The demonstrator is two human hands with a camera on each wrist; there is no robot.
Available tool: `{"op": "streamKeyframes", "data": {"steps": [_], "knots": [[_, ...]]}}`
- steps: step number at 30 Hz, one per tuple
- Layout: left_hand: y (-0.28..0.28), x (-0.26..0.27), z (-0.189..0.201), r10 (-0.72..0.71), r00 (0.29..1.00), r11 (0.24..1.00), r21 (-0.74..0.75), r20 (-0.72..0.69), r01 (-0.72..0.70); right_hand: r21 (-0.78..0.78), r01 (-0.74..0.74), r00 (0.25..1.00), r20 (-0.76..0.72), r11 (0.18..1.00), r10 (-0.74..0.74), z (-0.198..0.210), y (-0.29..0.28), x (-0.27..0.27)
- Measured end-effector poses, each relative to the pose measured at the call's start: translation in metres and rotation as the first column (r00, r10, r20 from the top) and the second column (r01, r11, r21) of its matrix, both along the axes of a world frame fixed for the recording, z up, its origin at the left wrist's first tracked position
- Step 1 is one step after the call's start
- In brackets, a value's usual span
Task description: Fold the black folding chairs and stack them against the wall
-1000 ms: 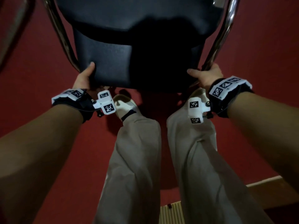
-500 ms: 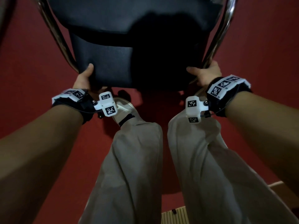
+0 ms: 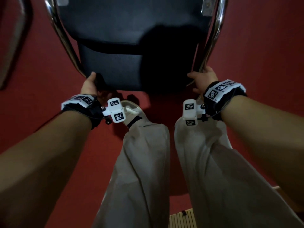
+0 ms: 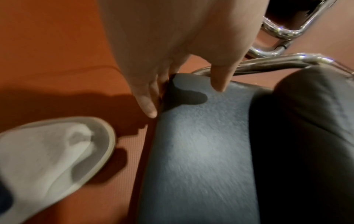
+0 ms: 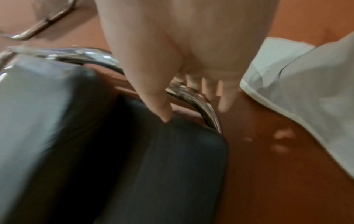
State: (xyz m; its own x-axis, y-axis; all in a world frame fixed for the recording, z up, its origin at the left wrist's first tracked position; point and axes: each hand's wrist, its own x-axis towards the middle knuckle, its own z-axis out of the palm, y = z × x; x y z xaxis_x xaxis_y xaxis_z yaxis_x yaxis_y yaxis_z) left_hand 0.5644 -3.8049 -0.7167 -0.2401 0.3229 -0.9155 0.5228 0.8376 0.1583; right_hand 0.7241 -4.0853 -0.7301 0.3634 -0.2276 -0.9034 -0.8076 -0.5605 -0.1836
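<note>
Over the red floor (image 3: 41,63), both hands grip the chair (image 3: 131,30): left hand (image 3: 90,83) pinching the cushion, right hand (image 3: 203,79) wrapping the chrome tube (image 5: 203,104), seen only by wrist view.

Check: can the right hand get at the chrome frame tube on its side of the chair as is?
Probably yes. The right hand already sits at the chair corner, fingers curled by the chrome frame tube, thumb on the black pad; nothing lies between.
</note>
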Motion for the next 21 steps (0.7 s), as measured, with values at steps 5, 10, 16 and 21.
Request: {"op": "streamKeyframes", "data": {"steps": [5,10,16,21], "knots": [[-0.025,0.029,0.056,-0.01,1.0,0.999,-0.049,-0.025,0.009,0.037,0.038,0.999,0.028,0.999,-0.039,0.058,0.011,-0.004],[-0.023,0.06,0.132,-0.161,0.982,0.985,-0.05,0.097,0.166,0.135,0.078,0.997,0.009,0.988,-0.08,0.147,0.037,0.018],[0.029,0.067,0.21,-0.32,0.934,0.944,0.134,0.161,0.301,0.31,0.204,0.977,0.003,0.929,-0.215,0.319,0.061,0.052],[0.034,0.125,0.426,-0.333,0.899,0.934,0.232,0.285,0.272,0.399,0.272,0.95,0.03,0.875,-0.309,0.5,0.077,0.077]]}}
